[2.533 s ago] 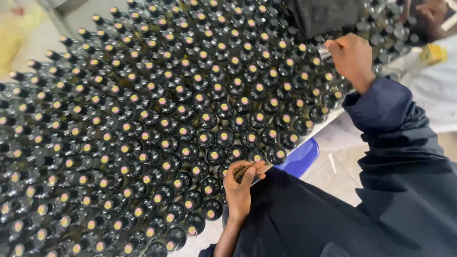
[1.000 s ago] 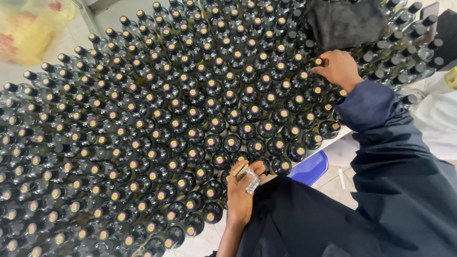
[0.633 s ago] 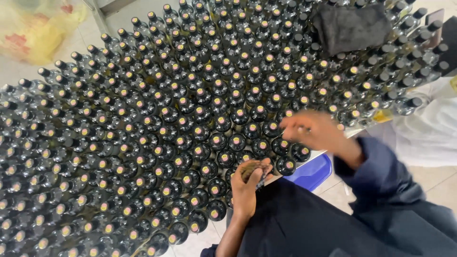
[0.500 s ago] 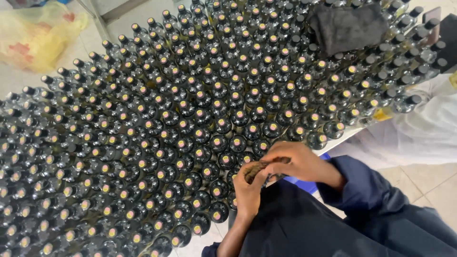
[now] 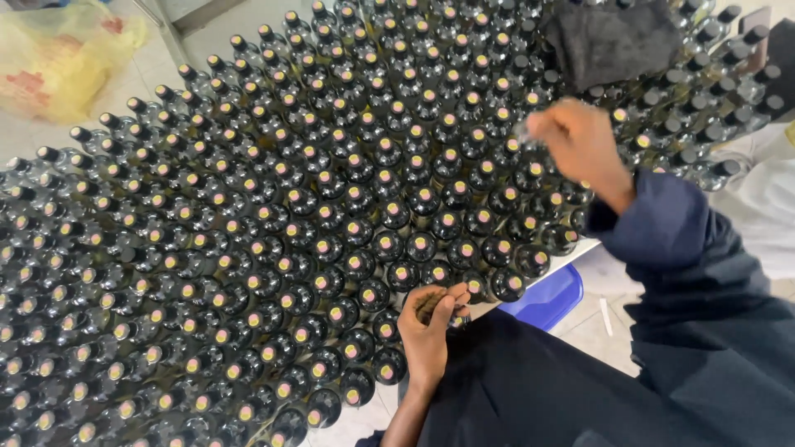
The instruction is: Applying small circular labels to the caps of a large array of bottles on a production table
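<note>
Reaching across a table of capped bottles

Head view. Standing upright and packed neck to neck, dark glass bottles [image 5: 331,207] fill nearly the whole frame, most showing a pink-and-yellow cap top. The left hand [image 5: 431,319] rests at the near edge of the bottles, fingers curled around a small bundle of caps or seals [image 5: 429,304] held in the palm; what exactly they are cannot be told. The right hand [image 5: 580,145], motion-blurred, is extended over the bottles toward the far right, fingertips pinched together just above a bottle neck; whether it grips anything cannot be told. A dark cloth [image 5: 609,37] lies on the bottles beyond it. A blue bin [image 5: 551,298] sits below the table edge, and a yellow plastic bag [image 5: 58,50] lies on the floor at upper left.
</note>
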